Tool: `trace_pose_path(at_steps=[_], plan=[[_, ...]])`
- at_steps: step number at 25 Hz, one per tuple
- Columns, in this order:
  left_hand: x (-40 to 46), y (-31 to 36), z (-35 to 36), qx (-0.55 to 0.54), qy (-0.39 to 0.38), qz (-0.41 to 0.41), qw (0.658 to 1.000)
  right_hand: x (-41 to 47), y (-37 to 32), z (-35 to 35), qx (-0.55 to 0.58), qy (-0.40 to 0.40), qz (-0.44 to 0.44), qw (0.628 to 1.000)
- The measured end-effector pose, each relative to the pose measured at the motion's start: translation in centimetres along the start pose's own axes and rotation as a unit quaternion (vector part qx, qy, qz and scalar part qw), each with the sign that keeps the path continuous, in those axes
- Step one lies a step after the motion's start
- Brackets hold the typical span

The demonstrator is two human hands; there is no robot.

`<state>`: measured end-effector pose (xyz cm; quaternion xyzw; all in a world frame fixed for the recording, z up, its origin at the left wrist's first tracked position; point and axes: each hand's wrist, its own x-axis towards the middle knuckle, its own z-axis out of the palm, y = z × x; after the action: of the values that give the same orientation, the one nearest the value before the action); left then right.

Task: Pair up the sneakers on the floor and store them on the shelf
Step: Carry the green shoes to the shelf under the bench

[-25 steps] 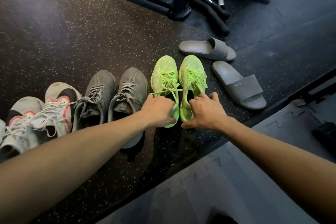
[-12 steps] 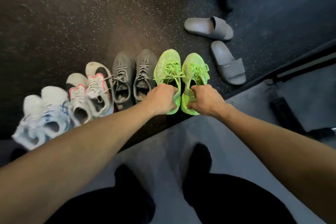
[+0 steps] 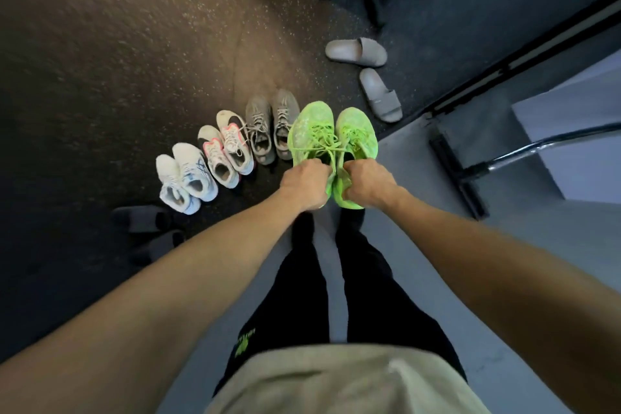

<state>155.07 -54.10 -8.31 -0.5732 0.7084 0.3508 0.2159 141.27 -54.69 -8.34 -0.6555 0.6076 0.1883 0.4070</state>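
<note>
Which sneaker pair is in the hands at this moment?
The neon green pair: left hand grips one shoe, right hand the other. The grey, pink-trimmed and white-blue pairs sit on the floor.

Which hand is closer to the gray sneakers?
Left. The left hand holds a green sneaker right beside the gray sneakers; the right hand holds the other green sneaker, farther away.

Neon green sneakers [image 3: 332, 138] held, three pairs [image 3: 228, 151] rowed on floor
</note>
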Motion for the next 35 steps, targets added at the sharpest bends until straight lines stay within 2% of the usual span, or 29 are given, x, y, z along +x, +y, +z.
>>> trace_pose_path(at_steps=[7,13,17,25,28,35], plan=[[-9.5,2.8,-5.0,0.03,0.015,0.049,0.998,-11.2,-2.5,-2.7,0.062,0.048,0.029,0.997],[-11.2,4.3,-5.9,0.083,0.042,0.118,0.989,-15.8,-2.3,-2.0,0.126,0.117,0.071,0.983],[-12.3,8.1,-6.1,0.13,0.041,0.183,0.973,-19.9,-0.2,-1.0,0.175,0.173,0.115,0.962],[-15.8,22.3,-1.5,0.251,0.025,0.341,0.906,-30.9,9.3,4.3,0.297,0.266,0.256,0.88],[-18.0,29.6,2.7,0.291,-0.002,0.383,0.877,-36.3,14.8,7.8,0.325,0.281,0.307,0.849],[-24.3,47.3,14.9,0.33,-0.02,0.444,0.833,-49.8,28.8,16.1,0.363,0.315,0.368,0.796]])
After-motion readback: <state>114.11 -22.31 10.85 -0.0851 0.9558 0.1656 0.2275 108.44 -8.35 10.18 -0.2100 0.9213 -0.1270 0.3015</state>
